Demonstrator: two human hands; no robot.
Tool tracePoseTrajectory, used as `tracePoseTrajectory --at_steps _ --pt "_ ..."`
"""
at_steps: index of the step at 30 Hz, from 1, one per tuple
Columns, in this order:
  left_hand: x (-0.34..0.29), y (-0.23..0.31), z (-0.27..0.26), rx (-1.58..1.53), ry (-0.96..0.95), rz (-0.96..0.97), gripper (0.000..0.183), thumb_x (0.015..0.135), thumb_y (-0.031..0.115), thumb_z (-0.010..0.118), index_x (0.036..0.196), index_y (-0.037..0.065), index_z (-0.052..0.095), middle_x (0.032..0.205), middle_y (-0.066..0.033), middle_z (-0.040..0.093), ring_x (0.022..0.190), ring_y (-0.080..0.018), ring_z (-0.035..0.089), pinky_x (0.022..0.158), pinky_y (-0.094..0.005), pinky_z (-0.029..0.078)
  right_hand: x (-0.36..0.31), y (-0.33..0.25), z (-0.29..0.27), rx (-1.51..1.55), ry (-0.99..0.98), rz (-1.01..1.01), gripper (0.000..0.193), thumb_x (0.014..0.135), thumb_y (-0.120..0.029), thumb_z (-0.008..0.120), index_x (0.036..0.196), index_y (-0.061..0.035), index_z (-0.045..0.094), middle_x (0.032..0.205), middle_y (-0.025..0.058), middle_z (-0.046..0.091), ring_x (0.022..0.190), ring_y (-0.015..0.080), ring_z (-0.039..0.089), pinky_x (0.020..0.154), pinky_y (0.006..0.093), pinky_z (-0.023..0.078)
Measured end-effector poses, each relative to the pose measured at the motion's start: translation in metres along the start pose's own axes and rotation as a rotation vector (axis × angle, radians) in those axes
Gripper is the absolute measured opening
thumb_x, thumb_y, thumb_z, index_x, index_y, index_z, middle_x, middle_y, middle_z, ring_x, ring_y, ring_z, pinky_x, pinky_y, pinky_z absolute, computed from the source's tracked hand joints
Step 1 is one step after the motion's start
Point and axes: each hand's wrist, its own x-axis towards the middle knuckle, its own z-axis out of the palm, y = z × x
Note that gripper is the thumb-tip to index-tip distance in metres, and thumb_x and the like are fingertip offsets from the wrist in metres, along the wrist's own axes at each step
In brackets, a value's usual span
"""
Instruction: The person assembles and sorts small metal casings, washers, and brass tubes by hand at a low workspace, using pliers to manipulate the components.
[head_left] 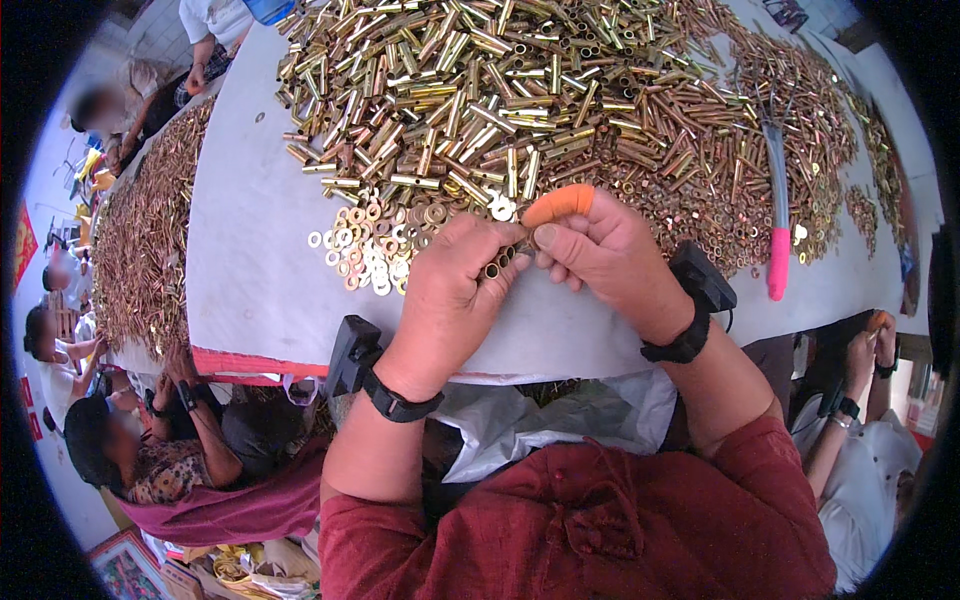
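Over washers, hands [520, 262] pinch tubes [497, 263].

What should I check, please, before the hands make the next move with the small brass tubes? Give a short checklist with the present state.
1. Left hand grips a bundle of brass tubes: ok.
2. Right hand pinches at the bundle's end: ok.
3. Orange finger cover sits on the right forefinger: ok.
4. Washers lie close beyond the left hand: ok.
5. Tube pile within reach: ok.
6. Washer already on a tube: cannot tell.
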Motion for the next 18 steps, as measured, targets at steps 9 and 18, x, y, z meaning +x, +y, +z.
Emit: tracePoseTrajectory --at_steps 9,18 --pt "0.003 -0.003 -0.004 -0.085 0.01 0.038 0.019 0.081 0.004 0.071 0.099 0.003 0.065 0.086 -0.013 0.063 0.081 -0.0298 0.063 0.071 -0.0334 0.049 -0.001 -0.002 0.006 -0.008 0.041 -0.075 0.018 0.096 -0.017 0.058 0.109 -0.0059 0.062 0.089 -0.0008 0.063 0.075 0.0056 0.055 0.064 0.0213 0.046" --pt "-0.006 -0.002 -0.004 -0.317 0.034 -0.254 0.012 0.089 0.008 0.066 0.099 0.001 0.063 0.089 -0.0086 0.066 0.08 -0.0182 0.063 0.074 -0.0291 0.049 -0.001 -0.005 0.003 -0.791 0.143 -0.508 0.02 0.086 -0.017 0.064 0.103 -0.006 0.066 0.089 0.0153 0.066 0.08 0.0303 0.065 0.068 0.0354 0.051"
